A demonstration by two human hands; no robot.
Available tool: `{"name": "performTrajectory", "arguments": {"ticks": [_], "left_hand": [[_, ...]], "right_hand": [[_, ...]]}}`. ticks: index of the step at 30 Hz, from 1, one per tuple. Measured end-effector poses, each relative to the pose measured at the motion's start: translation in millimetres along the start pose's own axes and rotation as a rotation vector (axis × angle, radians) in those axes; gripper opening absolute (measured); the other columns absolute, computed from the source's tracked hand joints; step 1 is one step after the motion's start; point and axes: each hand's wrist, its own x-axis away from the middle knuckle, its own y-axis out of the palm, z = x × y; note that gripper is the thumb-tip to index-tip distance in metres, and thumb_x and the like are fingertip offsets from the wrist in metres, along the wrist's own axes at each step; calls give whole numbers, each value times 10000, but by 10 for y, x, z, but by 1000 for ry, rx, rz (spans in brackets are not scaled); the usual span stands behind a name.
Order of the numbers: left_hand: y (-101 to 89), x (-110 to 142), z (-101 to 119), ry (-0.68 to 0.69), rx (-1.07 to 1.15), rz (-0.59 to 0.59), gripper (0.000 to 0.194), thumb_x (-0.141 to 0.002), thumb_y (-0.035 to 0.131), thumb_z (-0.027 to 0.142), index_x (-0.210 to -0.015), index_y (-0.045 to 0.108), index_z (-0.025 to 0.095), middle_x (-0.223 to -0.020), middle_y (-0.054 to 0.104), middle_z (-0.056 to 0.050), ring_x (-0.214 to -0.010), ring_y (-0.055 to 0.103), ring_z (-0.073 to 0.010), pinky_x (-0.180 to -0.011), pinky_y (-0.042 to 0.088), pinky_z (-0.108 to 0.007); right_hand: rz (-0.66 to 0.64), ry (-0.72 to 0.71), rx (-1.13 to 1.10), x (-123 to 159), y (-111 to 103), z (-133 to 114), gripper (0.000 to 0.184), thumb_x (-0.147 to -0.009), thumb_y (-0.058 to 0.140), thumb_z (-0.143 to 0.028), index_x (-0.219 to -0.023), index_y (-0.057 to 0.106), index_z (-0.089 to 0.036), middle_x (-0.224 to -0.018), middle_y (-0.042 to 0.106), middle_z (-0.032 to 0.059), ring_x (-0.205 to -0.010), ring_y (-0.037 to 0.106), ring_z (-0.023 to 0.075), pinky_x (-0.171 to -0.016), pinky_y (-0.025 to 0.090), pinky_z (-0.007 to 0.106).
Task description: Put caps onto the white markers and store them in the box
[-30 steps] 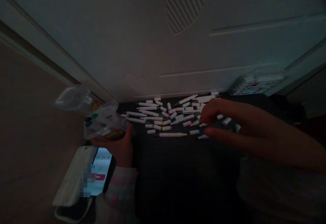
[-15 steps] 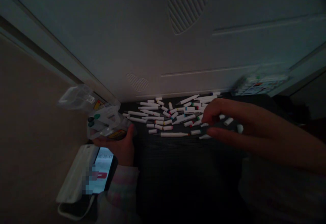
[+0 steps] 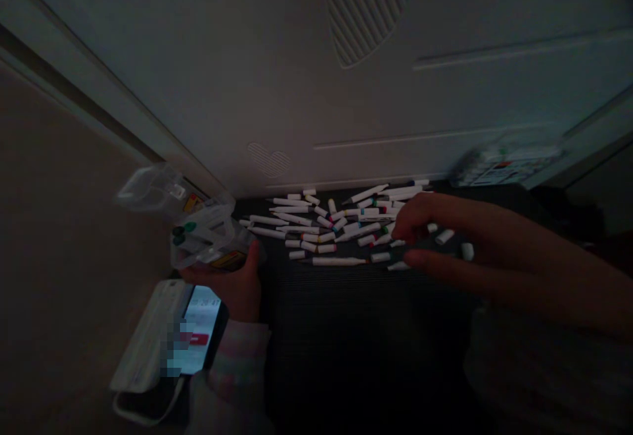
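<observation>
My left hand point(image 3: 241, 285) is closed round a clear plastic marker case point(image 3: 217, 242), whose lid point(image 3: 148, 190) is swung open to the left. Inside the case, green and dark ends of a few markers point(image 3: 184, 229) show. Above the right part of a spread of markers hangs my right hand point(image 3: 484, 257), index finger bent and thumb apart from it, with nothing visible between them. White uncapped markers point(image 3: 340, 261) and loose white caps point(image 3: 326, 248) with coloured ends lie scattered on the dark surface point(image 3: 326, 336). Some are hidden behind my right hand.
A lit phone point(image 3: 200, 336) lies left of my left forearm, beside a white power bank point(image 3: 143, 339) with a cable point(image 3: 148, 422). Behind the markers rises a white panel point(image 3: 237, 79) with heart reliefs. A filled clear case point(image 3: 507, 165) stands at the back right.
Almost nothing differs. The view has shifted very slightly, and both hands keep their places. The ends of the markers in the case have turned or moved a little.
</observation>
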Motion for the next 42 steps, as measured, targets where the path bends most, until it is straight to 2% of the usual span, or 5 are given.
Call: {"name": "performTrajectory", "arguments": {"ticks": [10, 18, 25, 34, 42], "left_hand": [[-2, -8, 12, 47, 11, 16, 1085, -467, 769, 351, -1274, 79, 129, -1441, 133, -238, -1379, 132, -250, -1135, 110, -370], [-19, -2, 17, 39, -37, 0, 1069, -495, 759, 329, -1283, 58, 153, -1443, 122, -217, -1390, 76, -253, -1136, 15, -411], [-46, 0, 50, 166, 32, 9, 1072, -506, 735, 358, -1268, 17, 125, -1411, 58, -248, -1387, 19, -241, -1129, 85, -395], [-84, -22, -36, 227, -7, 64, 1121, -468, 752, 402, -1269, 20, 121, -1394, 17, -259, -1351, 109, -270, -1086, 209, -432], [-154, 29, -10, 358, -95, 129, 999, -570, 662, 518, -1254, 39, 138, -1358, 65, -229, -1359, 65, -305, -1084, 173, -474]], "right_hand": [[6, -5, 5, 4, 14, 5, 160, -834, 528, -367, -901, 573, -229, -849, 625, -15, -743, 586, 134, -624, 452, 231], [0, 3, 0, 7, -13, -11, 182, -830, 526, -380, -906, 584, -225, -864, 637, 2, -747, 592, 151, -645, 459, 248], [-6, 24, 4, 6, -8, -8, 186, -825, 523, -379, -905, 590, -226, -876, 638, 11, -755, 594, 159, -639, 458, 254], [6, 17, 3, 11, -18, -13, 175, -825, 523, -371, -897, 588, -226, -865, 629, 6, -744, 590, 152, -639, 456, 251], [23, 36, -12, 31, -37, 18, 178, -830, 521, -386, -917, 580, -242, -889, 626, 6, -780, 590, 164, -686, 464, 268]]}}
